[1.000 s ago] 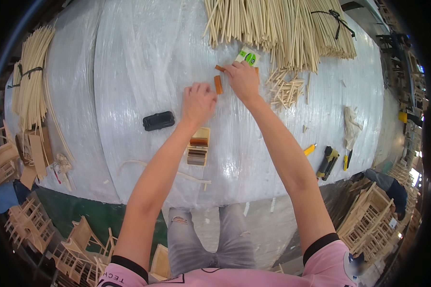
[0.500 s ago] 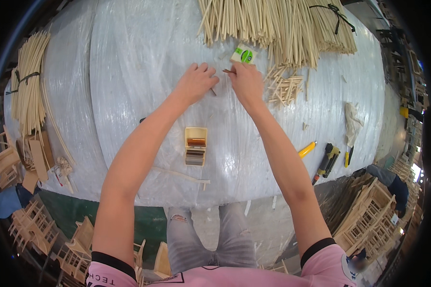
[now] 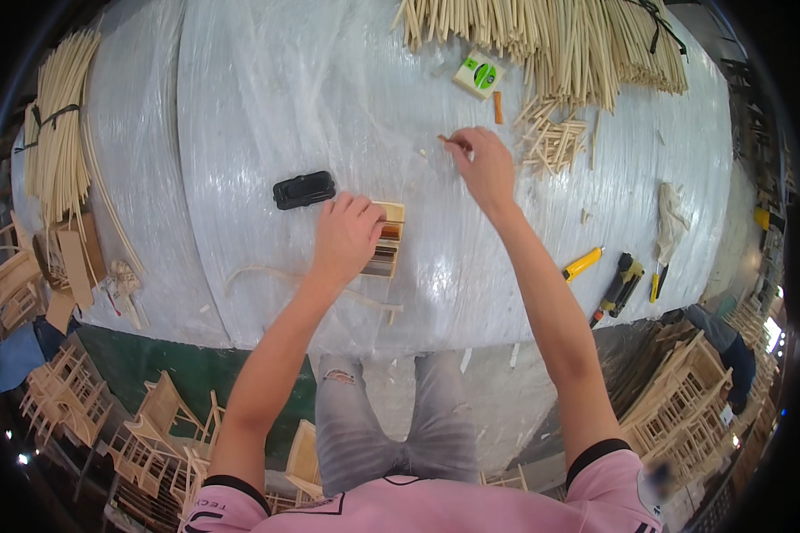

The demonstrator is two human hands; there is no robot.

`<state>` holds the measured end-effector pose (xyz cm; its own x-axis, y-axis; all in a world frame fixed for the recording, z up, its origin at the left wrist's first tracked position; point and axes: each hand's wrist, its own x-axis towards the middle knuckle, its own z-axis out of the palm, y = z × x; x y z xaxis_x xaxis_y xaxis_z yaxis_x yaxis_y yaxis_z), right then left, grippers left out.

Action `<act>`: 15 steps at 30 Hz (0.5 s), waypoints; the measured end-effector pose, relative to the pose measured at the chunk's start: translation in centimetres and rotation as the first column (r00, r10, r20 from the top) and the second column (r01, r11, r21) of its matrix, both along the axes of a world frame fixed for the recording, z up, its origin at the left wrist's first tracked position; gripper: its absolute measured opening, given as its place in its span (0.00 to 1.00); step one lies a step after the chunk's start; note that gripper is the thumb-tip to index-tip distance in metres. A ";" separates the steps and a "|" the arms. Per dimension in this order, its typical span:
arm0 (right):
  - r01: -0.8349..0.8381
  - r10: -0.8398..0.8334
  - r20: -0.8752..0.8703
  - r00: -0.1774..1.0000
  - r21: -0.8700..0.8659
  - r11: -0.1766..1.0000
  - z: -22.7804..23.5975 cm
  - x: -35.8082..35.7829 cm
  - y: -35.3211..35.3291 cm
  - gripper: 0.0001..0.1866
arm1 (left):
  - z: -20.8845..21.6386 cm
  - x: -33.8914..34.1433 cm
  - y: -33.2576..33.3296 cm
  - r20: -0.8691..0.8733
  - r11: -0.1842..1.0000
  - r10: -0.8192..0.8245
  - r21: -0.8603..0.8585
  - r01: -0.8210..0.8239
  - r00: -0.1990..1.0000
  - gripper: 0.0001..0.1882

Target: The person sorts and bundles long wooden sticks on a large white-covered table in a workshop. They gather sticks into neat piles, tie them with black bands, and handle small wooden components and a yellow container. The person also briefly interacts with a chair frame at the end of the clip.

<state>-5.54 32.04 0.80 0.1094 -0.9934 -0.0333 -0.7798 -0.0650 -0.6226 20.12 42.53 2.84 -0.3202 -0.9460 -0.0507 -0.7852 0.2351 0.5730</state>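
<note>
A small pale wooden box (image 3: 394, 210) holds a row of thin sticks in orange, brown and grey shades. My left hand (image 3: 350, 235) is over its left side, fingers curled together at the box; whatever they pinch is hidden. Farther right and forward, my right hand (image 3: 487, 169) is closed in a pinch on a short brown stick (image 3: 445, 139), held just above the table. An orange-brown stick (image 3: 498, 107) lies beyond that hand, near a pale square lid (image 3: 478, 75) with a green round label. A black oblong case (image 3: 303, 190) lies left of my left hand.
Plastic film covers the table (image 3: 240, 115). Bundled wooden rods (image 3: 560, 44) lie at the back right, short dowels (image 3: 553, 138) before them, another rod bundle (image 3: 60, 133) far left. A yellow cutter (image 3: 583, 264), a power tool (image 3: 618, 284) and a cloth (image 3: 672, 220) lie at right.
My left hand has moved back toward me and down to the box, uncovering the black case. My right hand still pinches the brown stick. The orange-brown stick near the lid now shows. The view has shifted slightly.
</note>
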 end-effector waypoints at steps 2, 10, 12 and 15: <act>-0.030 0.027 0.107 0.994 0.027 0.999 1.5 1.8 2.5 0.06 | -1.1 0.3 1.8 0.006 0.999 0.043 -0.024 -0.043 0.999 0.10; -0.242 0.245 0.099 0.964 -0.040 0.969 1.6 7.0 9.4 0.07 | -0.7 3.5 3.0 -0.123 0.954 0.293 -0.029 -0.298 0.948 0.15; -0.077 0.084 0.111 0.990 -0.065 0.995 0.6 6.0 7.7 0.09 | -0.4 5.1 4.7 -0.136 0.942 0.328 0.122 -0.313 0.935 0.15; 0.222 -0.225 -0.029 0.974 -0.077 0.972 -0.1 2.6 2.9 0.12 | 0.3 5.3 7.1 -0.147 0.851 0.402 0.423 -0.310 0.904 0.19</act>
